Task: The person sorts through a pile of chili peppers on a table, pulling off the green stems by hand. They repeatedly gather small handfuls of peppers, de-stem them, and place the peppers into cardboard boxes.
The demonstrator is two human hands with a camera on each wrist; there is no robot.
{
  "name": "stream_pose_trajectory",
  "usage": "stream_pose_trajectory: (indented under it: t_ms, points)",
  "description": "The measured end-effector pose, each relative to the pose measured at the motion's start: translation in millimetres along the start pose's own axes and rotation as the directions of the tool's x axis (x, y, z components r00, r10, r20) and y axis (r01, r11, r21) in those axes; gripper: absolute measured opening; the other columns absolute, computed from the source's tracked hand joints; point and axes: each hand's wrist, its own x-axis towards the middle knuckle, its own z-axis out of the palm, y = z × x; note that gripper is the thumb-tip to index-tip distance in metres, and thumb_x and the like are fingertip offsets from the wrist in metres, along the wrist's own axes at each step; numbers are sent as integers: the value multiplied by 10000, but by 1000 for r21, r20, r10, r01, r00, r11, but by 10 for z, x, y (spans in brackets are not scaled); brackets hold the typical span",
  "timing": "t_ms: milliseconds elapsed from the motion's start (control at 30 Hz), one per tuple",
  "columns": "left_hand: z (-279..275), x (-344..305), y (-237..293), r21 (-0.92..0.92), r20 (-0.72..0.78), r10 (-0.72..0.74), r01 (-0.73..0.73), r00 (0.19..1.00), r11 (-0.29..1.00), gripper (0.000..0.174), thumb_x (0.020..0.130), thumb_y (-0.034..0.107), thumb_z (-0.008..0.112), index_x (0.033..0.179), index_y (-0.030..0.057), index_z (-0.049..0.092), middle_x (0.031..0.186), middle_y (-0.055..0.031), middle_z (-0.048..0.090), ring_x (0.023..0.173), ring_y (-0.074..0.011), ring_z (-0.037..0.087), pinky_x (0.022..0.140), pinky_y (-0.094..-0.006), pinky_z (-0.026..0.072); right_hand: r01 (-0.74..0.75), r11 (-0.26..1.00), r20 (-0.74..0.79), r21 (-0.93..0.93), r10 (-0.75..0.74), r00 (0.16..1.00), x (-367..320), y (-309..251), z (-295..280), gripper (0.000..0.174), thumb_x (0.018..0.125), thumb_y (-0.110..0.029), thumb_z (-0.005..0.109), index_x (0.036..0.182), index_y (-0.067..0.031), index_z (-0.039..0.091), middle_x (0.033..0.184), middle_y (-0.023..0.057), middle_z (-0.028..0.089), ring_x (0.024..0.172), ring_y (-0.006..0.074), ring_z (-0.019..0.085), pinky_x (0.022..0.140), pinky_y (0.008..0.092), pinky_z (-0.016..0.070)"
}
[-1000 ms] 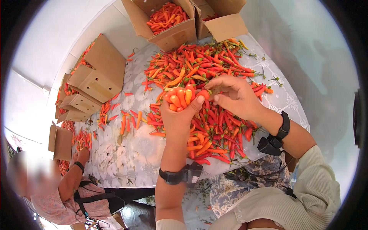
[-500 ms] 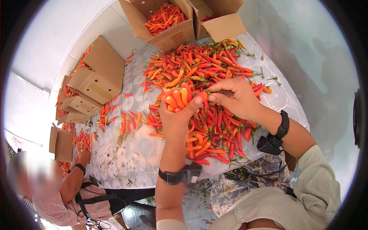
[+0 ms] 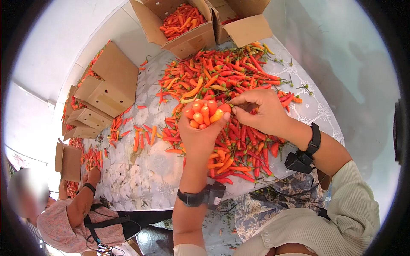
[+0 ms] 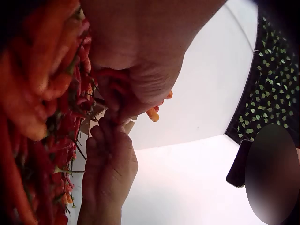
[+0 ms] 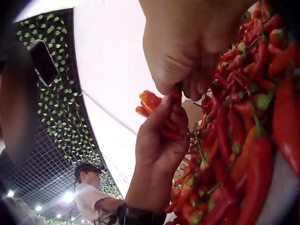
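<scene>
My left hand [image 3: 197,133] grips a bunch of red and orange chili peppers [image 3: 205,113], their smooth tips pointing up above the fist. At its thumb lies one more red chili pepper [image 3: 224,109], whose green stem end meets my right hand [image 3: 265,112]; thumb and forefinger pinch there. Both hands are over a large pile of chili peppers [image 3: 243,149], many with green stems on. In the right wrist view, orange tips [image 5: 150,99] stick out of the left hand [image 5: 157,145], and the right hand covers the pinched stem.
Open cardboard boxes [image 3: 192,42] of chili peppers stand at the table's far edge, more boxes [image 3: 113,79] at the left. Loose chili peppers [image 3: 142,137] lie on the patterned tablecloth [image 3: 149,170]. Another person [image 3: 81,217] works at the left end, a hand in peppers.
The right hand's fingers have closed in from near the left thumb onto the stem end of the red chili pepper. The left hand's bunch has turned slightly, its tips now facing up more.
</scene>
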Motion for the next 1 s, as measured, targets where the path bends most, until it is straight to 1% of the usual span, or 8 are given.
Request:
stream_pose_trajectory:
  t_ms: [167, 267, 367, 467, 567, 667, 867, 1000]
  points:
    - [12, -22, -8, -58, -38, -34, 32, 999, 998, 423, 661, 44, 813, 993, -1, 555, 932, -36, 600, 818, -92, 575, 729, -233, 495, 11, 1000, 42, 5, -12, 999, -9, 18, 11, 198, 778, -88, 631, 939, 26, 645, 758, 117, 661, 648, 137, 649, 577, 262, 513]
    - [-1, -9, 25, -104, -35, -86, 82, 996, 991, 437, 668, 62, 817, 1005, -10, 549, 935, -40, 597, 817, -96, 576, 731, -228, 493, 166, 978, 8, -130, -167, 986, -1, 34, 14, 215, 770, -102, 648, 948, 18, 646, 777, 131, 660, 629, 177, 650, 563, 272, 509]
    - [36, -21, 115, -171, -34, -84, 77, 996, 982, 454, 682, 94, 818, 1019, -16, 535, 936, -47, 596, 815, -99, 575, 729, -224, 492, 140, 986, -34, -93, -143, 989, -13, 43, 46, 221, 773, -122, 683, 950, 4, 650, 812, 134, 660, 655, 195, 647, 585, 275, 504]
    - [-8, -17, 35, -110, -75, -150, 142, 986, 984, 455, 702, 108, 807, 1036, -19, 525, 942, -52, 596, 824, -106, 580, 734, -227, 495, 185, 981, -64, -65, -189, 980, 23, 95, 35, 215, 781, -131, 700, 950, -7, 652, 835, 123, 662, 710, 164, 642, 628, 263, 496]
    - [18, -35, 107, -145, -12, -226, 222, 974, 964, 457, 715, 113, 799, 1050, -21, 519, 942, -57, 595, 836, -111, 585, 740, -233, 498, 54, 992, -59, 113, -47, 997, 15, 51, 37, 187, 795, -138, 699, 924, -12, 650, 819, 85, 653, 730, 125, 614, 659, 259, 483]
    - [-23, -14, -10, -55, -51, -137, 134, 989, 989, 456, 716, 101, 795, 1059, -19, 519, 956, -59, 603, 847, -114, 592, 750, -236, 498, -54, 977, -49, 205, 65, 997, 22, 35, 29, 157, 805, -127, 693, 889, -7, 637, 801, 49, 632, 708, 103, 579, 653, 260, 477]
    - [13, -17, 96, -136, 89, -162, 173, 983, 975, 406, 706, 80, 796, 1027, -12, 564, 957, -54, 637, 844, -106, 599, 757, -232, 493, -46, 971, -25, 236, 53, 998, 53, 101, 12, 161, 833, -152, 669, 854, -2, 613, 798, 27, 602, 718, 75, 545, 637, 238, 448]
    - [11, -33, 67, -99, 98, -158, 168, 983, 981, 342, 707, 70, 792, 982, 0, 601, 924, -43, 647, 828, -99, 600, 751, -230, 493, -130, 948, 74, 290, 114, 991, 59, 119, -19, 177, 856, -169, 648, 849, 0, 597, 790, 15, 590, 719, 63, 530, 645, 229, 439]
